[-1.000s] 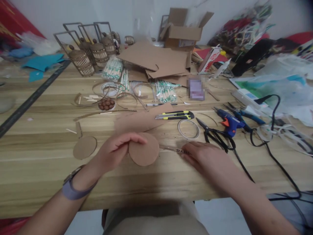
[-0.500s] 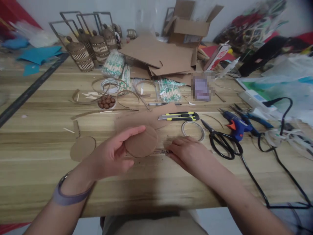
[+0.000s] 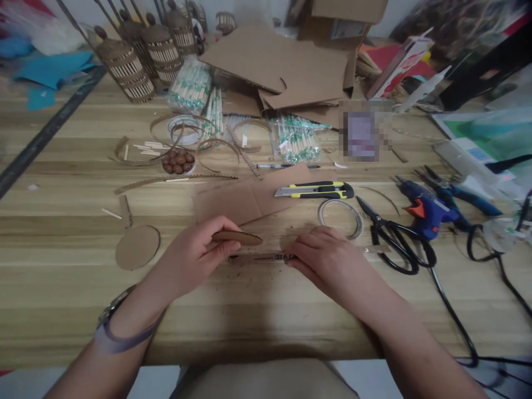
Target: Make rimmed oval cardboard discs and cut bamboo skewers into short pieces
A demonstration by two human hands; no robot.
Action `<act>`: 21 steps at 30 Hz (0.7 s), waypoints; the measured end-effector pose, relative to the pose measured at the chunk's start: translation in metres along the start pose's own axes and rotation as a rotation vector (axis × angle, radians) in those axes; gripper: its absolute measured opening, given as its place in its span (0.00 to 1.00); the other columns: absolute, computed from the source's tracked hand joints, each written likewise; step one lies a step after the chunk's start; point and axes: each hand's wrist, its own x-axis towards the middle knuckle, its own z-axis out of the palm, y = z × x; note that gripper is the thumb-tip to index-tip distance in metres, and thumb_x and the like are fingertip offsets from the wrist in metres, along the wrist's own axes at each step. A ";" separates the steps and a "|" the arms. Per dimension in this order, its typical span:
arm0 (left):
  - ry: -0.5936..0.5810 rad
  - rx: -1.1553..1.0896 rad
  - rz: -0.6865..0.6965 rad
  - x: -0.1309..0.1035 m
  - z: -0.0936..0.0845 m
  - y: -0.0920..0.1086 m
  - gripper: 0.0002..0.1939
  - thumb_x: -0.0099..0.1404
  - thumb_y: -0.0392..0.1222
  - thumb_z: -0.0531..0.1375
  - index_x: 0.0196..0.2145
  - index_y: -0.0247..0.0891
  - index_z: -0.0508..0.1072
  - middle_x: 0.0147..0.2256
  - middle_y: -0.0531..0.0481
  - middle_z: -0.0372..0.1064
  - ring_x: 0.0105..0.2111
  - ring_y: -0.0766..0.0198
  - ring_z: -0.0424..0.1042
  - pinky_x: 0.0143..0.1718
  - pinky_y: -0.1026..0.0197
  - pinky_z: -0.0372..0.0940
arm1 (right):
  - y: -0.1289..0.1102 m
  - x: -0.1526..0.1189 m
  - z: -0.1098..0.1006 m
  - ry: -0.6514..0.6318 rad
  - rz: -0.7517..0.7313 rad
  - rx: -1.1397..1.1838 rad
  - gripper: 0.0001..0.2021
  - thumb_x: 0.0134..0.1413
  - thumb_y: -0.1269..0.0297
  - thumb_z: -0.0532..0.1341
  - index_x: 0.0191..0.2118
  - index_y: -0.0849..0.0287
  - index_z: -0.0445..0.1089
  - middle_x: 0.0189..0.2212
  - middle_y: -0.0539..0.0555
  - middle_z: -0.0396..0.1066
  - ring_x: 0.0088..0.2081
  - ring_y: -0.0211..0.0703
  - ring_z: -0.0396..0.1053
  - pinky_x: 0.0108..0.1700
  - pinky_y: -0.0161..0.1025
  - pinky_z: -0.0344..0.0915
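Observation:
In my left hand [image 3: 208, 246], a round cardboard disc [image 3: 245, 239] is pinched between thumb and fingers, tilted nearly edge-on. My right hand [image 3: 320, 257] has its fingers closed over a narrow cardboard strip [image 3: 264, 258] with dark printing, low over the table; part of the strip is hidden under the hand. A second cardboard disc [image 3: 138, 247] lies flat to the left of my left wrist. Beyond my hands, a yellow and black utility knife [image 3: 316, 190] rests on a cardboard sheet [image 3: 228, 200]. A tape roll [image 3: 341, 219] lies just past my right hand.
Black scissors [image 3: 401, 244], a blue glue gun [image 3: 430, 208] and pliers [image 3: 461, 197] lie to the right, with a black cord. Farther back are a bowl of brown balls [image 3: 178, 162], curled cardboard strips [image 3: 220, 147], bagged sticks [image 3: 297, 141], stacked cardboard [image 3: 266, 61] and several lantern-like models [image 3: 124, 64].
My left hand has turned the disc from face-up to nearly edge-on, and its thumb has closed on it. My right hand stays about where it was. The view has shifted slightly.

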 end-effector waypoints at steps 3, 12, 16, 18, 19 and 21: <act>-0.027 0.023 -0.023 0.001 0.003 0.004 0.07 0.64 0.45 0.58 0.35 0.43 0.74 0.29 0.56 0.76 0.28 0.62 0.74 0.26 0.65 0.65 | -0.001 -0.001 0.001 0.017 -0.006 -0.002 0.07 0.65 0.67 0.60 0.38 0.57 0.76 0.31 0.52 0.75 0.35 0.47 0.72 0.43 0.45 0.62; -0.069 0.129 0.062 0.003 0.011 0.004 0.09 0.64 0.44 0.57 0.39 0.43 0.76 0.30 0.55 0.77 0.29 0.62 0.72 0.30 0.64 0.64 | 0.001 -0.002 0.003 0.031 -0.012 0.006 0.07 0.65 0.67 0.60 0.37 0.58 0.76 0.29 0.52 0.73 0.35 0.48 0.71 0.45 0.45 0.63; -0.075 0.145 0.063 0.002 0.011 0.005 0.10 0.65 0.44 0.57 0.39 0.43 0.76 0.29 0.55 0.76 0.28 0.62 0.72 0.29 0.64 0.64 | 0.000 -0.001 0.002 0.033 -0.005 0.017 0.07 0.64 0.67 0.60 0.37 0.58 0.76 0.29 0.53 0.73 0.35 0.48 0.71 0.45 0.45 0.63; -0.079 0.156 0.068 0.002 0.011 0.004 0.10 0.65 0.44 0.57 0.39 0.43 0.76 0.29 0.55 0.76 0.28 0.62 0.72 0.29 0.65 0.64 | 0.000 -0.001 0.003 0.035 -0.009 0.018 0.07 0.64 0.67 0.60 0.37 0.58 0.76 0.29 0.53 0.73 0.35 0.48 0.70 0.45 0.45 0.63; -0.080 0.161 0.075 0.002 0.011 0.004 0.10 0.66 0.44 0.57 0.40 0.43 0.76 0.29 0.55 0.76 0.28 0.62 0.72 0.29 0.64 0.64 | 0.000 -0.001 0.003 0.035 -0.010 0.017 0.07 0.64 0.67 0.60 0.37 0.57 0.76 0.29 0.52 0.73 0.35 0.48 0.70 0.45 0.45 0.63; -0.082 0.167 0.088 0.001 0.011 0.002 0.10 0.66 0.44 0.57 0.40 0.43 0.76 0.30 0.56 0.76 0.28 0.62 0.72 0.30 0.64 0.64 | 0.000 -0.001 0.003 0.036 -0.010 0.010 0.07 0.64 0.67 0.60 0.37 0.57 0.76 0.29 0.52 0.73 0.35 0.48 0.71 0.45 0.45 0.63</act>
